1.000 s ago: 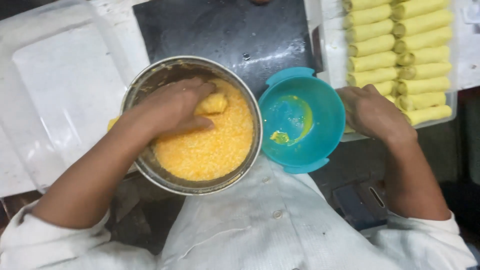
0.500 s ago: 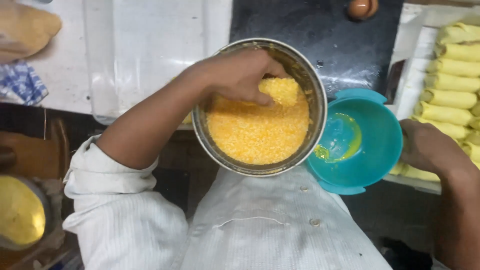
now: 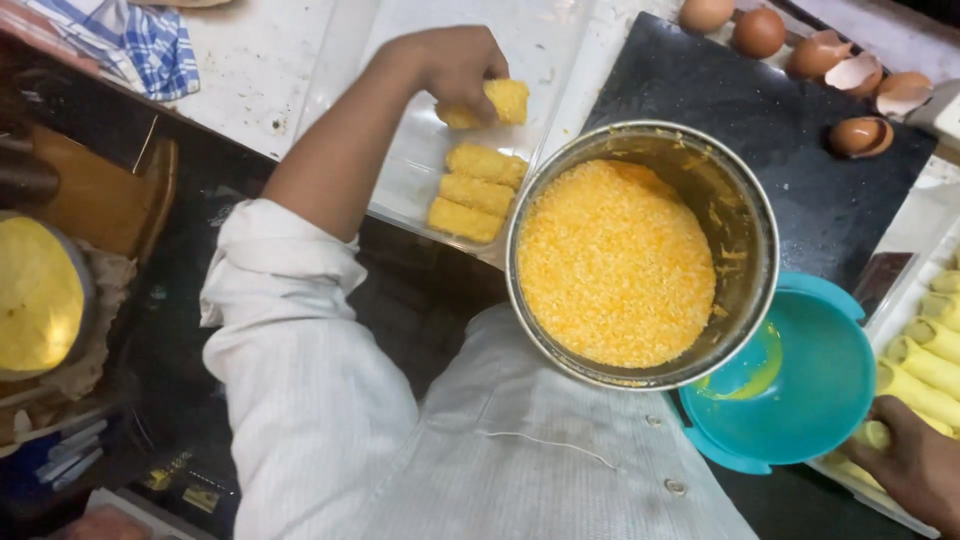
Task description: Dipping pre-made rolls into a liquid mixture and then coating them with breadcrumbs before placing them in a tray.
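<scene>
My left hand [image 3: 455, 62] holds a breadcrumb-coated roll [image 3: 497, 102] just above a clear plastic tray [image 3: 405, 190]. Three coated rolls [image 3: 475, 192] lie side by side in that tray, right below the held one. A steel bowl [image 3: 745, 260] filled with orange breadcrumbs stands to the right of the tray. Beside it sits a teal bowl [image 3: 800, 400] with a little yellow liquid at the bottom. My right hand [image 3: 915, 465] rests at the lower right edge, touching pale uncoated rolls [image 3: 925, 360] in a white tray; I cannot see whether it grips one.
Whole eggs [image 3: 735, 22] and broken eggshells [image 3: 860, 95] lie at the top right on a black board [image 3: 800, 170]. A blue checked cloth [image 3: 135, 40] is at the top left. A pan with a yellow disc [image 3: 35, 295] sits at the far left.
My left hand has lifted a coated roll out of the crumb bowl and carried it left over the clear tray. The view has swung left; my right hand stays by the pale rolls.
</scene>
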